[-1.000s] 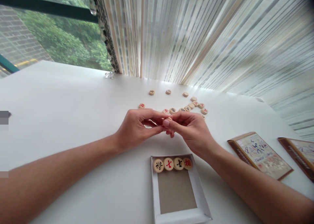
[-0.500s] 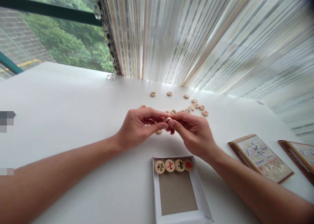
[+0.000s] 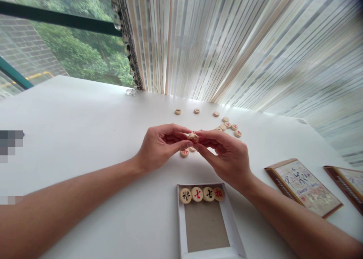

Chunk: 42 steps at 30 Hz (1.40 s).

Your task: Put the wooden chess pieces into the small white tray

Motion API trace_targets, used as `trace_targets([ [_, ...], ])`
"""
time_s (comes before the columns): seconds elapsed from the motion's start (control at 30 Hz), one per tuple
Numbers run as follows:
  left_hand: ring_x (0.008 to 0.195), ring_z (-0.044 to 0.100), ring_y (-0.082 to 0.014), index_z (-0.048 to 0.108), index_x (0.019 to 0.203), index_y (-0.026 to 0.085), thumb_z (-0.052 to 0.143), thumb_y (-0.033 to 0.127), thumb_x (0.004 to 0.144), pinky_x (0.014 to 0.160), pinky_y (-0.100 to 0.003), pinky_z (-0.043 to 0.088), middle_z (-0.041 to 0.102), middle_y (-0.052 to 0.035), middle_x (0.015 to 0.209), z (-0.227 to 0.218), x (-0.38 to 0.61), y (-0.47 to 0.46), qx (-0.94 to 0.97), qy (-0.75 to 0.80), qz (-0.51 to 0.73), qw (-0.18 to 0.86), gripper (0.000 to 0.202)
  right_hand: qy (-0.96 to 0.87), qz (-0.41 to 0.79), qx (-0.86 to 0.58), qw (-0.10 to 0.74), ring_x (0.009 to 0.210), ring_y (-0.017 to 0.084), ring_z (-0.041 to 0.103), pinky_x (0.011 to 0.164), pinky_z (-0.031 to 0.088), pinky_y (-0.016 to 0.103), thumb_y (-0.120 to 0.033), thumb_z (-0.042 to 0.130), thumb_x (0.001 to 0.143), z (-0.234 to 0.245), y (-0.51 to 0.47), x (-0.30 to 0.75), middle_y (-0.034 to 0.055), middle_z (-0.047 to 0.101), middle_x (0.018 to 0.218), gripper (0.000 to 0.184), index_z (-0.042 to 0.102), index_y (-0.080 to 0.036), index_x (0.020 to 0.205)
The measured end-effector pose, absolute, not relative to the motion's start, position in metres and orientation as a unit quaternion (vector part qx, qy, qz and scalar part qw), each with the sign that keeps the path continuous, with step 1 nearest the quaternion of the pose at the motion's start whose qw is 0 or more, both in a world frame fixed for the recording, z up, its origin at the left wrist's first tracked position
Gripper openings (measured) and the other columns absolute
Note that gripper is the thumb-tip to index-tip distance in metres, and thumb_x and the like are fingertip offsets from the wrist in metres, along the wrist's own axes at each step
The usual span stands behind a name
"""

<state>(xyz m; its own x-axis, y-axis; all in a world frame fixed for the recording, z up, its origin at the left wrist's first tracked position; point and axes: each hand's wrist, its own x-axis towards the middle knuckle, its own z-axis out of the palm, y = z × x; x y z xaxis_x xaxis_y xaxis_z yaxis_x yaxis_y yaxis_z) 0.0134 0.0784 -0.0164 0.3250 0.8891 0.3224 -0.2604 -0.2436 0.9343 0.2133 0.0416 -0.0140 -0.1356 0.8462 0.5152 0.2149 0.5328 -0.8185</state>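
Note:
Between the fingertips of my left hand (image 3: pixel 160 143) and my right hand (image 3: pixel 227 151) is a round wooden Chinese chess piece (image 3: pixel 193 138), its red-marked face tilted toward me. Both hands are closed in a pinch on it, above the table. Just below the fingers lies a red-marked piece (image 3: pixel 184 152), and another beside it is partly hidden. Nearer to me stands an open white box (image 3: pixel 181 228) with a row of several pieces along its far end. A black-marked piece (image 3: pixel 185 195) is leftmost in that row, and a red-marked one (image 3: pixel 218 193) is rightmost.
More loose pieces (image 3: pixel 227 124) lie scattered beyond my hands, some face down. Two printed Chinese chess box lids (image 3: pixel 307 185) rest on the white table (image 3: pixel 93 126) at the right. A striped curtain (image 3: pixel 195 43) hangs along the table's far edge.
The held piece has turned between my fingers, so its red-marked face now shows. The red-marked piece below my fingers is more visible. My view has shifted slightly.

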Motion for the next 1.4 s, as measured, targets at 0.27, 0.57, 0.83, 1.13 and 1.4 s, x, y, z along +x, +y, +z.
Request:
trace_targets([
  [0.27, 0.068, 0.081, -0.0189, 0.086, 0.104, 0.011, 0.096, 0.022, 0.077, 0.069, -0.027, 0.069, 0.086, -0.0109, 0.088, -0.018, 0.013, 0.079, 0.59, 0.27, 0.499, 0.575, 0.031, -0.725, 0.253, -0.373, 0.521, 0.083, 0.02, 0.078, 0.077, 0.068, 0.036, -0.016, 0.082, 0.092, -0.014, 0.045, 0.217, 0.0079, 0.081, 0.1, 0.027, 0.082, -0.021, 0.118],
  [0.57, 0.064, 0.078, -0.0159, 0.086, 0.102, 0.011, 0.091, 0.027, 0.084, 0.064, -0.023, 0.066, 0.082, -0.0079, 0.075, -0.015, 0.011, 0.079, 0.609, 0.274, 0.479, 0.57, 0.024, -0.631, 0.417, -0.394, 0.523, 0.063, 0.014, 0.072, 0.059, 0.061, 0.025, -0.034, 0.076, 0.099, -0.008, 0.046, 0.213, 0.004, 0.079, 0.073, 0.019, 0.087, -0.019, 0.095],
  [0.83, 0.074, 0.078, -0.016, 0.083, 0.114, 0.012, 0.091, 0.015, 0.08, 0.072, -0.026, 0.068, 0.082, -0.0063, 0.083, -0.02, 0.015, 0.077, 0.627, 0.252, 0.469, 0.568, 0.035, -0.548, 0.575, -0.384, 0.47, 0.056, 0.011, 0.061, 0.053, 0.048, 0.021, -0.047, 0.08, 0.095, -0.005, 0.047, 0.214, 0.0025, 0.071, 0.064, 0.035, 0.081, -0.016, 0.079],
  [1.13, 0.079, 0.077, -0.0142, 0.084, 0.109, 0.016, 0.086, 0.021, 0.087, 0.073, -0.023, 0.065, 0.078, -0.0057, 0.093, -0.02, 0.011, 0.076, 0.719, 0.251, 0.46, 0.457, 0.023, -0.522, 0.584, -0.421, 0.457, 0.055, 0.009, 0.056, 0.051, 0.043, 0.021, -0.035, 0.103, 0.066, 0.001, 0.042, 0.207, -0.0011, 0.068, 0.062, 0.033, 0.078, -0.016, 0.077],
  [1.4, 0.083, 0.079, -0.0182, 0.082, 0.111, 0.014, 0.085, 0.021, 0.088, 0.075, -0.027, 0.066, 0.079, -0.007, 0.093, -0.018, 0.011, 0.075, 0.717, 0.246, 0.446, 0.476, 0.024, -0.543, 0.578, -0.41, 0.451, 0.056, 0.01, 0.054, 0.053, 0.042, 0.023, -0.041, 0.09, 0.085, -0.003, 0.045, 0.213, -0.0001, 0.067, 0.061, 0.027, 0.08, -0.017, 0.079],
])
